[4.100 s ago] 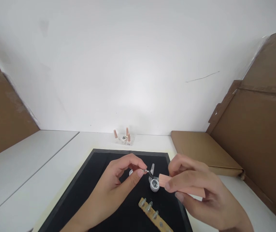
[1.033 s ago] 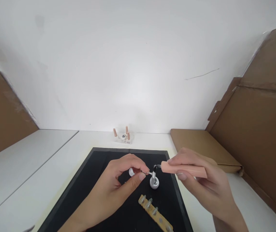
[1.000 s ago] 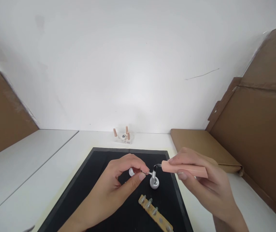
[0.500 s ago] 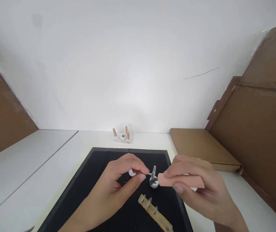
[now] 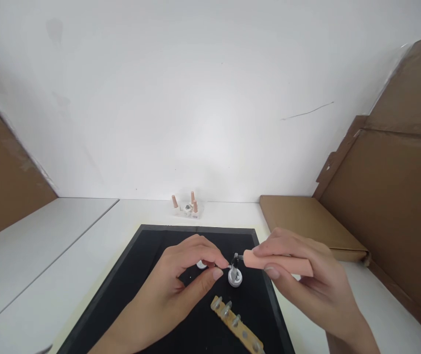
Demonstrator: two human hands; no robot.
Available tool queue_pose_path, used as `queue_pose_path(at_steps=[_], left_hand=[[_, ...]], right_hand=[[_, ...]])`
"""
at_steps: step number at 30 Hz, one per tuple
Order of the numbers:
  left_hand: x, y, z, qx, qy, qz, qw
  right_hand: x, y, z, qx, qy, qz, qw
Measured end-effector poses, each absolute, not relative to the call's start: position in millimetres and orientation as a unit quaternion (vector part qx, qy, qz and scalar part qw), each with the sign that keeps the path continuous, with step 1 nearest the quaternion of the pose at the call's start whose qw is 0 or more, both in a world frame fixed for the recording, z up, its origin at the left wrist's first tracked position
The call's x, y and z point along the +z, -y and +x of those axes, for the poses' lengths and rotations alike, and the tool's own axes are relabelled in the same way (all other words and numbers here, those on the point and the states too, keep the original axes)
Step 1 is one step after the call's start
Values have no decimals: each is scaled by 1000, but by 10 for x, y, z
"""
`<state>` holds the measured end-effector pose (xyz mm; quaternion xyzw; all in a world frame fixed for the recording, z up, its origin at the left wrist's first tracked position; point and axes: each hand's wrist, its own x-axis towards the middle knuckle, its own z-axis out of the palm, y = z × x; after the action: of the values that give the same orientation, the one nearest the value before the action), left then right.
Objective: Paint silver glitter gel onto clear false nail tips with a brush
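My right hand [image 5: 306, 280] grips a pink nail polish cap [image 5: 280, 263]. Its brush points left, with the dark bristles at the upper part of a clear false nail tip [image 5: 234, 272]. That tip stands up over a small round white jar or stand [image 5: 235, 281] on the black mat. My left hand [image 5: 184, 275] is closed in a pinch just left of the nail tip. A thin silvery end shows at its fingertips, too small to name. Behind the left fingers, a second white round piece [image 5: 201, 264] is partly hidden.
A yellowish strip [image 5: 240, 330] with several clear nail tips lies on the black mat [image 5: 166, 241] in front. At the back stand pink-capped polish bottles [image 5: 175, 202] in a clear holder. A flat cardboard box [image 5: 298, 216] lies at the back right, beside a cardboard wall [image 5: 398, 196].
My right hand has raised the cap and brush slightly, so the bristles have moved from low on the nail tip to its upper part. My left hand has stayed put.
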<state>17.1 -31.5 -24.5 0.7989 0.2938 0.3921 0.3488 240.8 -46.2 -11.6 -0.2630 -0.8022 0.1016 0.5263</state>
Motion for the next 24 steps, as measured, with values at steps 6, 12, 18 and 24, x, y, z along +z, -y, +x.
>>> queue_pose_path(at_steps=[6,12,18,24], left_hand=[[-268,331,151,393,-287,802,347],[-254,330,165,395,-289,800,346],[-250,313,150,400,-288,798,347],[-242,273,141,406,-294,792,350]], right_hand=[[-139,470,2419,81,799,-265,534],[-143,479,2430,74,796,-268,537],[-176,483,2451,89,789,-271,543],[-136,495,2417,146,802,-213,539]])
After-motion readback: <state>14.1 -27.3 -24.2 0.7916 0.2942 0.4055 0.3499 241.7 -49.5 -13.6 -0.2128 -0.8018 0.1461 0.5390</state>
